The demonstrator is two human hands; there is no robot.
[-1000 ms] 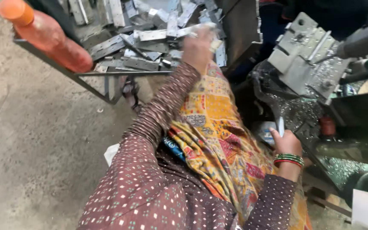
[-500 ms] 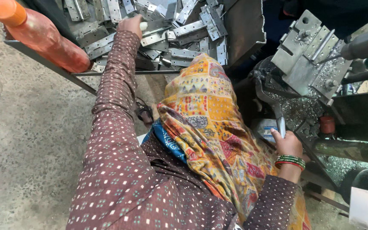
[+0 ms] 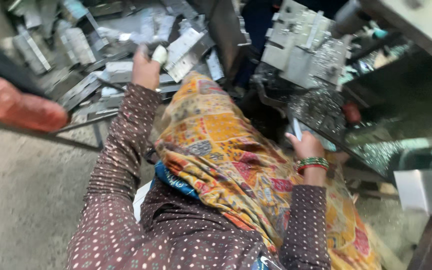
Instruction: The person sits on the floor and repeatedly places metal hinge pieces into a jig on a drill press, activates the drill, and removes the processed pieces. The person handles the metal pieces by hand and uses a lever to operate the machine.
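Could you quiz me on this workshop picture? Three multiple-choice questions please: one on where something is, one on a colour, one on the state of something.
1. Where is the left hand?
A. in the lap
B. up at the pile of grey metal pieces
C. on the floor

2. What colour are the bangles on the right wrist?
A. green and red
B. blue
C. silver

3. What is the right hand doing?
A. lying open and flat
B. gripping the orange bottle
C. closed around a small pale piece

Answers:
1 B, the arm stretches up to the heap.
2 A, green and red bands show at the wrist.
3 C, the piece sticks up from the curled fingers.
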